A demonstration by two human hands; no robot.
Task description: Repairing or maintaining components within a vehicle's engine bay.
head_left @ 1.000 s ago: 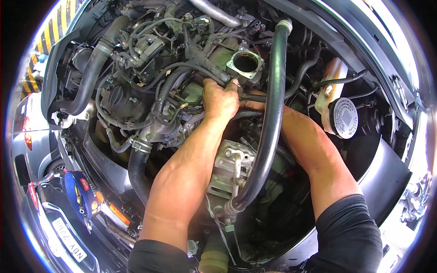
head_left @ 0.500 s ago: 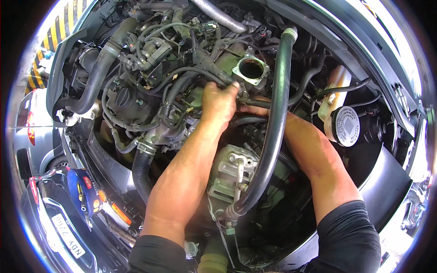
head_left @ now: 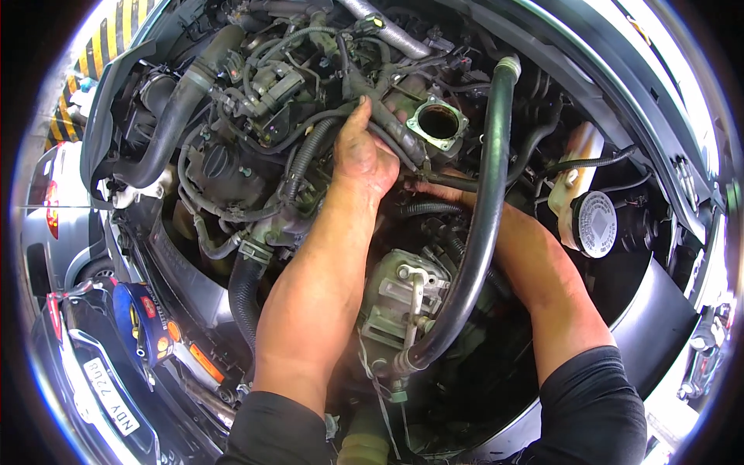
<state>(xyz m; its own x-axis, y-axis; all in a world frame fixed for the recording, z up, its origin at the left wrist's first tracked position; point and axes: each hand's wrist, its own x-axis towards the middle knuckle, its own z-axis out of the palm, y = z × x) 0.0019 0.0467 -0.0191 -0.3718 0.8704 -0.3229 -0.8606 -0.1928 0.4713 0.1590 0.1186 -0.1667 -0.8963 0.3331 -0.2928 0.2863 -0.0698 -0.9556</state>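
Work looks partly done, in my judgement: the square silver metal flange [head_left: 438,122] has its round mouth uncovered, with nothing joined on it. How much is left, I cannot tell. The left hand [head_left: 366,159] holds its thumb raised, just beside the thick black rubber hose [head_left: 390,120], which slopes toward the flange's lower left; its fingers are hidden, so their grasp is unclear. The right hand [head_left: 435,188] reaches beneath a thin dark hose [head_left: 457,182]. The long glossy black pipe [head_left: 494,170] covers its wrist; whether it grips something cannot be seen.
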